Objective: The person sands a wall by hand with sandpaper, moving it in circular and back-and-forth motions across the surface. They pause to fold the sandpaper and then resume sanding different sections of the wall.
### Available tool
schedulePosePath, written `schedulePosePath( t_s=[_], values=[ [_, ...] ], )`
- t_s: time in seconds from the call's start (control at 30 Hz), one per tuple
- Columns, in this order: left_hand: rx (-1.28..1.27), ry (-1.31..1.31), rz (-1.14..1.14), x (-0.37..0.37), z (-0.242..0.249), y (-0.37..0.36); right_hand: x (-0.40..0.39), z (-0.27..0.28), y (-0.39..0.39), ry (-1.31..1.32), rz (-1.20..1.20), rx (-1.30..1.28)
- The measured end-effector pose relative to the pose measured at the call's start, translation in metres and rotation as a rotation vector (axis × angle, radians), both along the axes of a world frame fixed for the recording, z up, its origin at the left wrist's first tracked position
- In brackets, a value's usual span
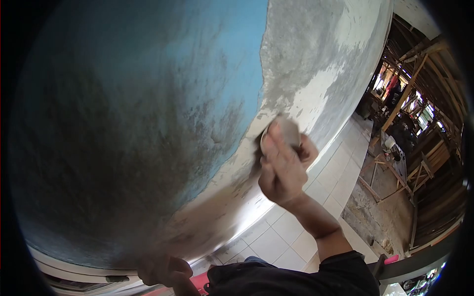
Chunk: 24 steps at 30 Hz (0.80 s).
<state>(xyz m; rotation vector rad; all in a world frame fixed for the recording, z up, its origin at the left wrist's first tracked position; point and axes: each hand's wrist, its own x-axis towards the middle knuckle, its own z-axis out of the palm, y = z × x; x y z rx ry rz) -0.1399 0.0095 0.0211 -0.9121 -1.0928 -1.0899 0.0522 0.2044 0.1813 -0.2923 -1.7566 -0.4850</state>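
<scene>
1. Patchy wall (222,98), blue meeting grey.
2. Right hand (284,165) grips a blurred flat piece (292,131) at the colour boundary; left hand (165,270) too dim to tell.
3. Seemingly mid-rub; next stroke calls for even pressure.

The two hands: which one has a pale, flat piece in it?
The right hand, holding the pale piece at the wall; the left hand, low in shadow, shows none.

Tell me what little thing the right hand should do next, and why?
Maybe the right hand should slide the pale piece it holds up over the whitish patch. That patch looks streaky and uneven against the grey wall around it, and it lies just above the fingers.
</scene>
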Motion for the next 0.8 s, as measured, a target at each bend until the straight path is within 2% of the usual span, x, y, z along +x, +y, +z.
schedulePosePath(
  t_s=[0.13, 0.27, 0.33, 0.4, 0.53, 0.63, 0.8],
  values=[
    [-0.003, 0.071, -0.042, -0.002, 0.006, 0.003, 0.002, 0.001, 0.011, -0.022, 0.003, 0.079],
    [-0.054, 0.159, 0.002, 0.001, 0.021, 0.003, -0.005, 0.008, 0.005, 0.055, 0.032, -0.003],
    [-0.042, 0.143, -0.024, 0.000, 0.020, 0.004, -0.003, -0.011, 0.000, 0.008, 0.018, -0.006],
    [-0.035, 0.145, -0.057, 0.000, 0.019, 0.005, -0.003, -0.010, 0.011, 0.017, -0.008, 0.111],
    [-0.042, 0.212, -0.027, -0.003, 0.024, 0.006, -0.006, 0.003, 0.003, 0.030, 0.010, 0.022],
    [-0.054, 0.209, -0.037, -0.005, 0.023, 0.004, -0.005, -0.018, 0.000, -0.027, 0.062, 0.024],
    [-0.023, 0.050, -0.013, 0.000, 0.008, 0.002, -0.002, 0.003, 0.008, -0.014, 0.018, 0.066]
  ],
)
